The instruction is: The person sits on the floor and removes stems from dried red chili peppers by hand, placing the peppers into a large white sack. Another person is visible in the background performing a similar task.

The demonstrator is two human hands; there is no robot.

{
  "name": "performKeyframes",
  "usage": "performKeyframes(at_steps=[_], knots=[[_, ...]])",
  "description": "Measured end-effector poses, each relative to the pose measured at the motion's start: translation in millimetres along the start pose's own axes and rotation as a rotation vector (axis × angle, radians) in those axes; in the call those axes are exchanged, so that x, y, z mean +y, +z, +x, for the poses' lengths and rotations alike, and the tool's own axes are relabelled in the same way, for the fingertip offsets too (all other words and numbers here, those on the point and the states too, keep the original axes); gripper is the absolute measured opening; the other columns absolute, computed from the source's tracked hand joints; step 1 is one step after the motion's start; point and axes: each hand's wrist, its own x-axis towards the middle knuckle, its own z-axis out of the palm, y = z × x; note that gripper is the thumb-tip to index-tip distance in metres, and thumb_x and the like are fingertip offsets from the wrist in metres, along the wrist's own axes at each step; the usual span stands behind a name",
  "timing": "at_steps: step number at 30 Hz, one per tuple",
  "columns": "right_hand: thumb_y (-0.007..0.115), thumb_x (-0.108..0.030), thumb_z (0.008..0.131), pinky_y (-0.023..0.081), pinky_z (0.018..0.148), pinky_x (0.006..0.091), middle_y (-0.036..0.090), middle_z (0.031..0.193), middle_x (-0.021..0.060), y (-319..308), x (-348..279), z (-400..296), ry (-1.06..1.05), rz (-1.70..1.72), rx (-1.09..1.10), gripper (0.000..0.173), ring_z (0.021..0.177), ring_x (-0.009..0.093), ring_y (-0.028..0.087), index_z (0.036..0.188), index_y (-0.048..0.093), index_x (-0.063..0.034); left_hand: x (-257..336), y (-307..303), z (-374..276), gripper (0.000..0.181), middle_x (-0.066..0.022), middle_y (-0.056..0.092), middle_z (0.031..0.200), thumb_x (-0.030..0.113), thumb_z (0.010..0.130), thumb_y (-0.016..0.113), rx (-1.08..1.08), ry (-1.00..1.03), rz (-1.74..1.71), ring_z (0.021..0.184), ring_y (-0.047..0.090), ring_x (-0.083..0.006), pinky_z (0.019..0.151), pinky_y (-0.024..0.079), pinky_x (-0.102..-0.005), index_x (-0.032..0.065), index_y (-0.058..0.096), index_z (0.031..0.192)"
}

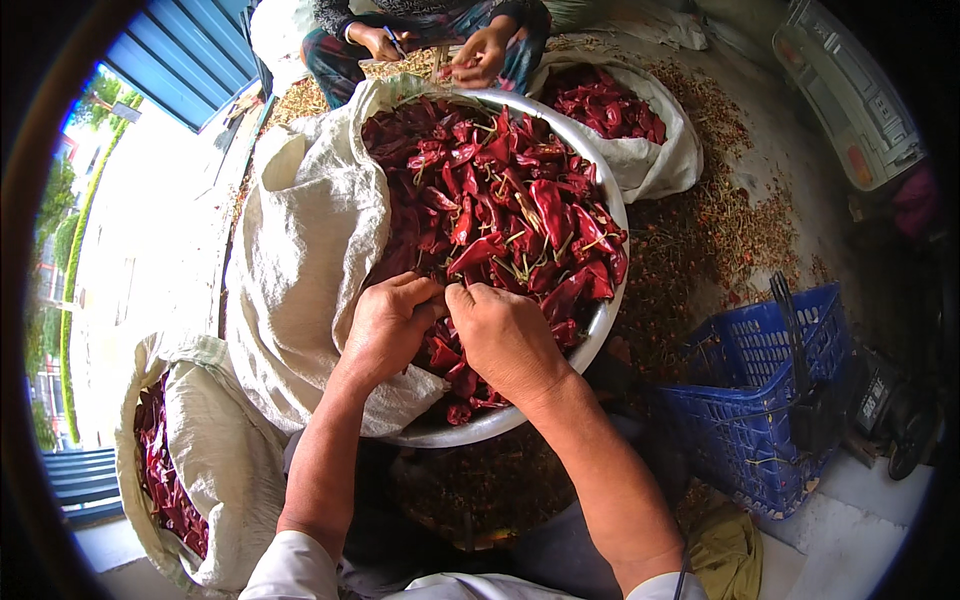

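Dried red chili peppers [487, 202], many with pale stems, fill a large round metal basin [600, 330]. A white woven sack [307, 247] lies over the basin's left side, and chilies show at its mouth. Over the near part of the pile, my left hand [394, 322] and my right hand [502, 334] meet at the fingertips, fingers bent and pinched together. What lies between the fingertips is hidden by the hands, so I cannot tell whether either holds a chili.
Across the basin a seated person [427, 37] holds a small tool and something red. Open sacks of chilies stand at the lower left [225, 465] and upper right [667, 157]. A blue plastic basket [727, 420] is at the right. Stems and bits litter the floor [720, 225].
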Motion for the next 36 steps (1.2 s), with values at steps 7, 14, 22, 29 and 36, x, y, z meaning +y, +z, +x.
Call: performKeyframes(at_steps=[7,14,22,29,36], knots=[[0.056,-0.007,0.088,0.057,0.061,0.0382,0.064,0.074,0.0153,2,1,-2,0.057,-0.035,-0.039,0.005,0.068,0.03,0.069,0.087,0.057,-0.0021,0,4,-2,0.015,-0.0108,0.063,0.085,0.005,0.081,0.072,-0.011,0.068,-0.017,0.078,0.063,-0.0272,0.071,0.051,-0.0371,0.0021,0.067,0.095],[0.046,-0.019,0.098,0.059,0.056,0.0315,0.067,0.082,0.0099,-50,26,21,0.943,1.019,0.194,0.025,0.068,0.016,0.068,0.103,0.061,-0.0001,11,9,11,0.022,-0.0082,0.065,0.079,0.017,0.086,0.074,0.081,-0.214,-0.275,0.069,0.059,-0.0133,0.069,0.05,-0.0318,-0.0012,0.065,0.094],[0.055,-0.011,0.099,0.062,0.07,0.0321,0.068,0.091,0.0083,-43,34,15,0.814,1.704,0.391,0.017,0.077,0.016,0.07,0.112,0.062,-0.0031,-21,49,56,0.028,-0.0146,0.07,0.09,0.019,0.077,0.076,0.175,-0.076,0.127,0.083,0.068,-0.0304,0.076,0.052,-0.0397,0.0052,0.073,0.1],[0.057,-0.029,0.102,0.061,0.069,0.0308,0.063,0.09,0.0073,-47,44,8,0.914,1.626,0.381,0.025,0.072,0.015,0.065,0.102,0.059,-0.0034,-19,45,45,0.022,-0.0097,0.065,0.086,0.012,0.075,0.078,0.221,-0.076,-0.016,0.081,0.065,-0.0267,0.075,0.051,-0.0362,0.0047,0.072,0.095],[0.076,-0.031,0.086,0.053,0.068,0.0368,0.068,0.076,0.0131,-29,24,9,0.728,0.676,0.131,0.036,0.068,0.025,0.067,0.093,0.063,0.002,7,21,19,0.011,-0.0016,0.066,0.081,0.001,0.085,0.071,0.153,-0.266,-0.397,0.076,0.058,-0.0065,0.072,0.048,-0.0235,0.001,0.069,0.095]])
